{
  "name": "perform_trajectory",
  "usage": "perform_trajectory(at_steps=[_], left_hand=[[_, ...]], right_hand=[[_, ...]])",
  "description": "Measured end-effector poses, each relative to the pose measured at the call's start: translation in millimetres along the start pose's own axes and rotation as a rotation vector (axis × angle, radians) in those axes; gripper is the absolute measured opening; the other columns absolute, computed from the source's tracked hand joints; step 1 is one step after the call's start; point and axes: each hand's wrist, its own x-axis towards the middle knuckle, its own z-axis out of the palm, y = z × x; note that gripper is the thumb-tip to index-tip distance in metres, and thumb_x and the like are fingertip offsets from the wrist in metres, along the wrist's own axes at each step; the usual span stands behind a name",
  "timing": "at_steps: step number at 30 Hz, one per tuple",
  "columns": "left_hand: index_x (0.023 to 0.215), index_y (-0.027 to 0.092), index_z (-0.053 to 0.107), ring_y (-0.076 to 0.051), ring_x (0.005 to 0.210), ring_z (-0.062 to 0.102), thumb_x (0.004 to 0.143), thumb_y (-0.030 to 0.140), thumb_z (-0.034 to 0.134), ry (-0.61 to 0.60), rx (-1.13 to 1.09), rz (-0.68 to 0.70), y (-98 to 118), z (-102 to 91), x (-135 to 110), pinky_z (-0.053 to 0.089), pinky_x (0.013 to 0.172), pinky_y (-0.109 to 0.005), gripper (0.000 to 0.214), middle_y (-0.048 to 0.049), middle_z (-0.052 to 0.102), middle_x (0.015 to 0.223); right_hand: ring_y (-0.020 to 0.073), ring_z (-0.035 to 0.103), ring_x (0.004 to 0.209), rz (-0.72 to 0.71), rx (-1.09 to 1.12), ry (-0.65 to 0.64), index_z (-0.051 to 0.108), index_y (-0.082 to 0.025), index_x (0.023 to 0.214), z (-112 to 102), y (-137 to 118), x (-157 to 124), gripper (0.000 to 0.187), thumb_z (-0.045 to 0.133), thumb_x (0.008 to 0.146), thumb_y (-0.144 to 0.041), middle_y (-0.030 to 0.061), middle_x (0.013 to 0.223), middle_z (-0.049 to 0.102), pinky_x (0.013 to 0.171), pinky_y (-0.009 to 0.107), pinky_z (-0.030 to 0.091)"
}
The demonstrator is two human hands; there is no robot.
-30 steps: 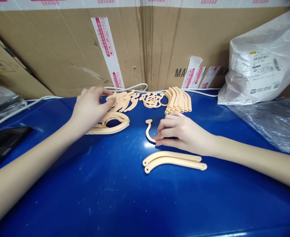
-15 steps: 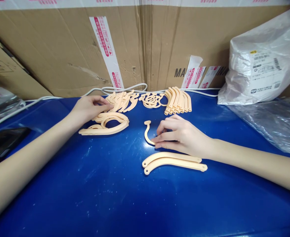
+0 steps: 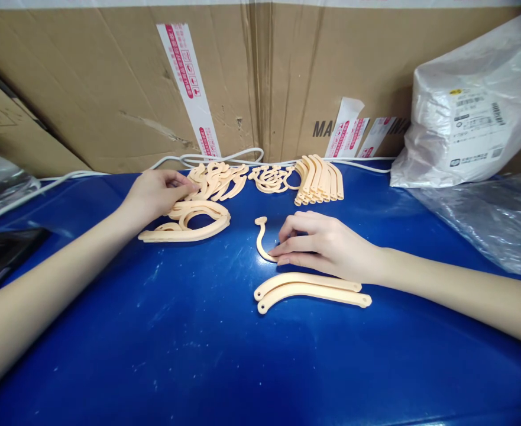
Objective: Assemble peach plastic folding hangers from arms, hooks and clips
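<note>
With our right hand (image 3: 324,241) we pinch the near end of a hook (image 3: 259,241), which curves left and far from our fingertips. Our left hand (image 3: 152,192) meets the left edge of the far pile of curved pieces (image 3: 216,179); we cannot tell whether it grasps one.

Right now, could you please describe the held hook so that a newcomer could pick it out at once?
On the blue table, find the right hand. It holds one end of a thin cream hook. Unlike the two longer bars nearby, it has a flared tip.
</note>
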Motion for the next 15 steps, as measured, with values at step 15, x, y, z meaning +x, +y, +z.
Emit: perform_trajectory(at_steps=[15], left_hand=[[0.082,0.013,0.067,-0.009,0.06,0.045,0.075,0.042,0.067,0.247,-0.082,0.144,-3,-3.8,-11,0.03,0.055,-0.021,0.029,0.0016,0.057,0.068]], right_hand=[[0.0162,0.056,0.082,0.012,0.028,0.002,0.072,-0.014,0.094,-3,-3,2,0.031,0.046,0.097,-0.031,0.0081,0.09,0.064,0.076,0.032,0.043]])
